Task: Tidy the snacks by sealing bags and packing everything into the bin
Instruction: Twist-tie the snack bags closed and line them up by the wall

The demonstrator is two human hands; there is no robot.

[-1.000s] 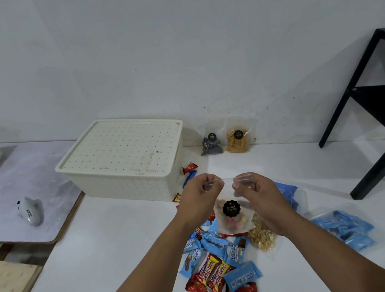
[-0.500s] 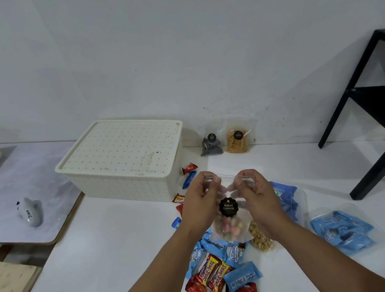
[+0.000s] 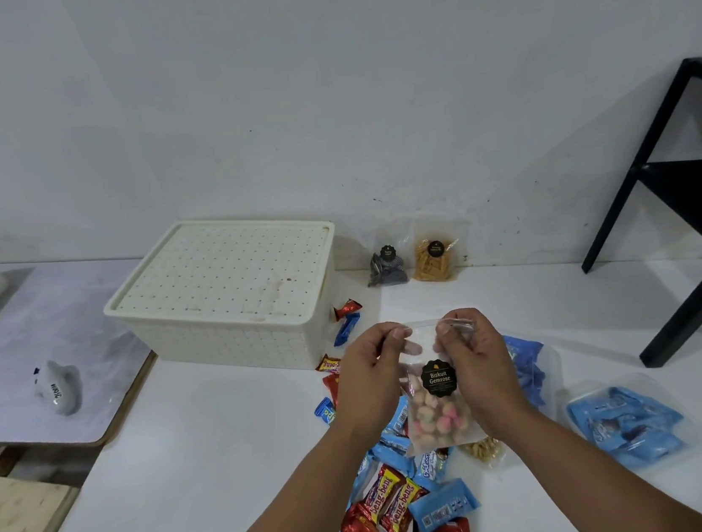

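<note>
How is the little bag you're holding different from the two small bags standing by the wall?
The Biskuit Gemrose bag hangs in the air, pinched at its top by the left hand and right hand; the dark snack bag and the orange snack bag stand untouched against the wall. The held one carries pink and pale biscuits, theirs dark and orange pieces. All three are clear with a round black label.

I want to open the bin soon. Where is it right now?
In the head view the bin, lid on, sits left of centre on the white table near the wall, just beyond the left hand.
</note>
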